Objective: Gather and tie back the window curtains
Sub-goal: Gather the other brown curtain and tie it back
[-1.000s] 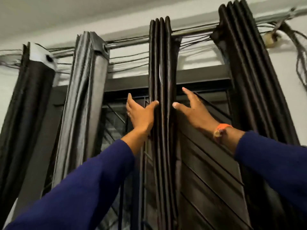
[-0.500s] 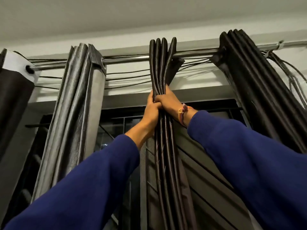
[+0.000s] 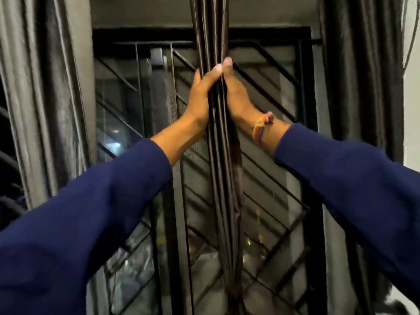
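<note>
A narrow dark brown curtain panel [image 3: 223,173] hangs in tight pleats down the middle of the window. My left hand [image 3: 201,94] presses its left side and my right hand [image 3: 235,96] presses its right side, squeezing the pleats between them at the same height. A woven band sits on my right wrist. A grey gathered curtain [image 3: 43,98] hangs at the far left and a dark gathered curtain [image 3: 361,76] at the far right.
Behind the curtains is a black metal window grille [image 3: 272,92] with diagonal bars, and glass with night lights beyond. A white wall [image 3: 411,105] runs along the right edge. Both blue sleeves fill the lower corners.
The view has dropped from the curtain rod to the window. Both hands have slid down the middle panel, still clasped on it, after first closing in from either side.
</note>
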